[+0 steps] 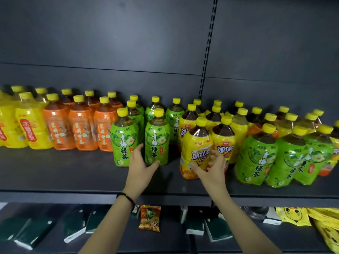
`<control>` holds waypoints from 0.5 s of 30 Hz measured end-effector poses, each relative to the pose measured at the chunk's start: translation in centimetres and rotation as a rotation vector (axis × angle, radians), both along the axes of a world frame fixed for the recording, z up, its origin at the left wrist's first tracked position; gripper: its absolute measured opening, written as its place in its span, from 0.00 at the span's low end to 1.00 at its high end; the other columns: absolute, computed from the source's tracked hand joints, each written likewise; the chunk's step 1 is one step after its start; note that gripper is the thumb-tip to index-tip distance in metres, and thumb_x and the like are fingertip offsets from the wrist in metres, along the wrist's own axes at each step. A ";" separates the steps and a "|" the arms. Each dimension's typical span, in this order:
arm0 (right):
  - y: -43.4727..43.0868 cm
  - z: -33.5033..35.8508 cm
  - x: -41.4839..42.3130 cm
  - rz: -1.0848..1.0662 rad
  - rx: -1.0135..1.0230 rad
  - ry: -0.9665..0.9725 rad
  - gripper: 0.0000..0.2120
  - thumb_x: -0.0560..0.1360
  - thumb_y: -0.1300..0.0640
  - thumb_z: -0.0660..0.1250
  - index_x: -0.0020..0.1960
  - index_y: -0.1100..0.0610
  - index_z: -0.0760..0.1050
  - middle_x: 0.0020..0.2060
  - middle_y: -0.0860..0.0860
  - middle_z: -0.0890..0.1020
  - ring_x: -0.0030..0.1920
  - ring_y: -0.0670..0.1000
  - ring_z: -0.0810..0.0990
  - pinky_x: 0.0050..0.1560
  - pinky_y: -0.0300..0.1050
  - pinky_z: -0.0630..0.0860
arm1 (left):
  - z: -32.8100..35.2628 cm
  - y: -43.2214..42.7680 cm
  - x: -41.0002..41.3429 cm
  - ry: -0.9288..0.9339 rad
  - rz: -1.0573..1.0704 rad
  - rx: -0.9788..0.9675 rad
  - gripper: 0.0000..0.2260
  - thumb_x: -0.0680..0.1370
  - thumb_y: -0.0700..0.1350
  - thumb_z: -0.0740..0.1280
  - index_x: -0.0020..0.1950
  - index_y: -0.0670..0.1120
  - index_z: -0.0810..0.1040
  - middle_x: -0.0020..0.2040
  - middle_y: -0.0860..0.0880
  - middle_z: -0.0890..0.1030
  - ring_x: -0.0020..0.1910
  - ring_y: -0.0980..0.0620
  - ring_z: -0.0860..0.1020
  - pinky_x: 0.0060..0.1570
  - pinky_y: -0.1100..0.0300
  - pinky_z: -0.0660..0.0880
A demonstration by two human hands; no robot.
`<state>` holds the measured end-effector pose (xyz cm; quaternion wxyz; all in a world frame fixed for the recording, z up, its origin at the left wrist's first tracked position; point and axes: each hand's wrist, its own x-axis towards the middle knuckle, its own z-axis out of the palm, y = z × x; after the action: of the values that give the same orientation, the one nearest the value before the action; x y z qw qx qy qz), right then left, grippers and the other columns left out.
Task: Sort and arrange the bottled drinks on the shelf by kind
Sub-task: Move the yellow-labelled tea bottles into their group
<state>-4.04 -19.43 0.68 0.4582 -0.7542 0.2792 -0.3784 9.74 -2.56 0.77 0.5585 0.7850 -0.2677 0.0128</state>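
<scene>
The right hand (211,167) curls its fingers and thumb round the lower part of the front yellow bottle (197,143), which stands upright on the shelf (73,171). Left of that yellow bottle, the left hand (141,165) is spread open at the base of a green bottle (156,138). More green bottles (256,156) stand just to the yellow bottle's right.

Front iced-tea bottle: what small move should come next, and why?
Probably close the right hand on the iced-tea bottle and lift it clear: it stands between the green-tea row by the open left hand and three stray green-tea bottles at right.
</scene>
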 end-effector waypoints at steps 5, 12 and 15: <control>-0.4 -0.7 1.9 -0.095 -0.052 -0.028 0.48 0.63 0.54 0.80 0.74 0.55 0.56 0.66 0.53 0.63 0.70 0.51 0.60 0.67 0.43 0.60 | 0.5 -4.9 2.2 -0.001 0.075 -0.055 0.47 0.69 0.42 0.76 0.77 0.43 0.48 0.73 0.41 0.60 0.73 0.45 0.60 0.67 0.59 0.58; -0.6 -1.9 2.5 -0.173 -0.121 -0.059 0.47 0.63 0.51 0.80 0.74 0.53 0.57 0.65 0.51 0.63 0.69 0.50 0.62 0.65 0.42 0.62 | -0.3 -8.0 5.2 0.030 0.129 -0.139 0.48 0.66 0.40 0.78 0.76 0.48 0.51 0.69 0.40 0.68 0.66 0.43 0.70 0.65 0.45 0.69; -0.7 -2.0 2.5 -0.174 -0.122 -0.063 0.47 0.62 0.49 0.80 0.73 0.52 0.58 0.65 0.50 0.64 0.68 0.50 0.63 0.67 0.46 0.66 | 0.1 -9.1 6.4 0.047 0.166 -0.127 0.46 0.68 0.40 0.77 0.76 0.48 0.49 0.69 0.36 0.66 0.65 0.39 0.70 0.65 0.46 0.69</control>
<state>-1.55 -20.14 -1.34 0.3855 -0.7414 0.3054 -0.4565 16.17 -11.63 0.91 0.6102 0.7676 -0.1874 0.0575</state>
